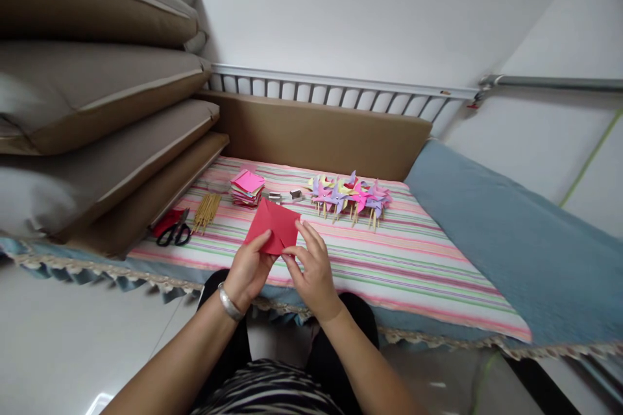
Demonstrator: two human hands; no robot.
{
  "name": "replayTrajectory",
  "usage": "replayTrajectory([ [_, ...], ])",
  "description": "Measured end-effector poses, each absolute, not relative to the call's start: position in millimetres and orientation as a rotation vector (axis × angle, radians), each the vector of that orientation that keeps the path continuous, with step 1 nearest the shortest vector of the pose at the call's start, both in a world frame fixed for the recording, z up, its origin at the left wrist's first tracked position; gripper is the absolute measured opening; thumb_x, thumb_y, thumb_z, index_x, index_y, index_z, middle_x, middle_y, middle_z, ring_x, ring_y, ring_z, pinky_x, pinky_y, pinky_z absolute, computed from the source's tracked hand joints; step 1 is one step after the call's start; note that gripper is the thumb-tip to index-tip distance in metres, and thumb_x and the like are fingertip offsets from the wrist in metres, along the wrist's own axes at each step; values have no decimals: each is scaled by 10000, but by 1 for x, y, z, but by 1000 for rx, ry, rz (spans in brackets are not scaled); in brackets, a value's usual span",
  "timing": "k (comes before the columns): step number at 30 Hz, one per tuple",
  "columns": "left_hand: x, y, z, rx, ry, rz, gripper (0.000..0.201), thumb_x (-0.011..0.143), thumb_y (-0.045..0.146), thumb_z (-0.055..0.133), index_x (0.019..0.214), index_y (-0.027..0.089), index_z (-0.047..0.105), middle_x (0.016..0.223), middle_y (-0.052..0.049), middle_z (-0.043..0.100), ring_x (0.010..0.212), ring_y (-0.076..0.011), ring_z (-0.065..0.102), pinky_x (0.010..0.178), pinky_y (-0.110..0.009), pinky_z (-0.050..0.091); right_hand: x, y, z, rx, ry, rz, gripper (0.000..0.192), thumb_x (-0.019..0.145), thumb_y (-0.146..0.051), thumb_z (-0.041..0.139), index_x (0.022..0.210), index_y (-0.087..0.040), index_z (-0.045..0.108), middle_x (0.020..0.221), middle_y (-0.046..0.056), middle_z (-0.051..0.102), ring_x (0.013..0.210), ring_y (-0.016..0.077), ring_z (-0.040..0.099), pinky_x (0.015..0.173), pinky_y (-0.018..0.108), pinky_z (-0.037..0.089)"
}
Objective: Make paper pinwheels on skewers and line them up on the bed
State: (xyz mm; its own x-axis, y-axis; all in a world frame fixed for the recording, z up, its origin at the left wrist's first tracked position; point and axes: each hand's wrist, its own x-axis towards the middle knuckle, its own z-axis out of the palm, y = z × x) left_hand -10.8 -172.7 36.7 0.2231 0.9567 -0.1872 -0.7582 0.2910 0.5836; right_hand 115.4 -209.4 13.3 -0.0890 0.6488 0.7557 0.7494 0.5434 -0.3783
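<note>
Paper (275, 224), red and squarish, is held above the striped cloth (413, 266), its lower left edge pinched in the grip of the left hand (249, 269), its lower right edge met by the right hand (314, 266), whose pinch cannot be confirmed.

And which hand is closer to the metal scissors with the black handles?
The left. The left hand is to the right of the scissors, gripping a red paper square; the right hand is farther right, at the paper's other edge.
</note>
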Motion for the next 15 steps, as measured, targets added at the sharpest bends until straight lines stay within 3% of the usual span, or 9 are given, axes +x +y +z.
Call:
replayTrajectory([
  [8,-11,-177,25,713,725,1243,247,658,199,708,870,77,675,845,-108,723,796,-214,663,731,-319,515,118,-212,20,-1212,-1754,-70,115,808,-187,574,829,-240,674,1339,75,486,1320,272,317,1031,518,342],
  [15,-8,-182,24,842,732,1151,293,654,207,700,912,71,680,889,-136,713,826,-238,658,777,-377,514,125,-204,28,-1280,-1623,256,60,754,-212,631,756,-243,681,1319,71,514,1315,271,336,1043,532,308],
])
